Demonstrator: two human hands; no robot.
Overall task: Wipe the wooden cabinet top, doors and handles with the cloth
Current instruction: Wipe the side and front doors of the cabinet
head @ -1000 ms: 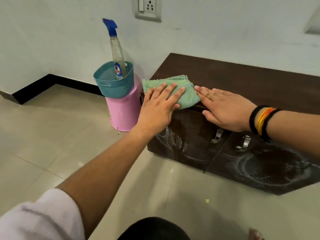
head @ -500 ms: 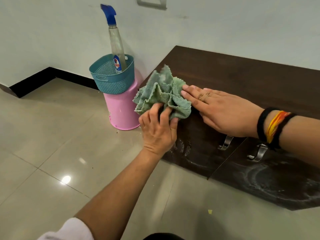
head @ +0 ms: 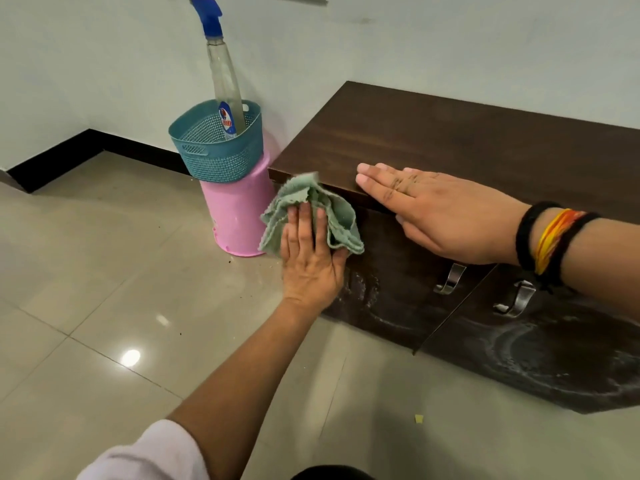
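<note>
A low dark wooden cabinet (head: 450,140) stands against the wall, with two front doors and two metal handles (head: 449,278) (head: 516,299). White smeared residue marks both doors. My left hand (head: 311,258) presses a bunched green cloth (head: 308,206) against the upper left corner of the left door (head: 398,289), just under the top's edge. My right hand (head: 440,216) lies flat with fingers spread on the front edge of the cabinet top, beside the cloth and not touching it.
Left of the cabinet a pink bucket (head: 235,216) stands upside down on the tiled floor (head: 104,306). On it sits a teal basket (head: 214,150) holding a spray bottle (head: 225,84) with a blue trigger. A small yellow scrap (head: 419,418) lies on the floor.
My left hand gathered the cloth off the cabinet top, bunched it, and brought it down onto the left door's front. My right hand stayed on the top's front edge.
</note>
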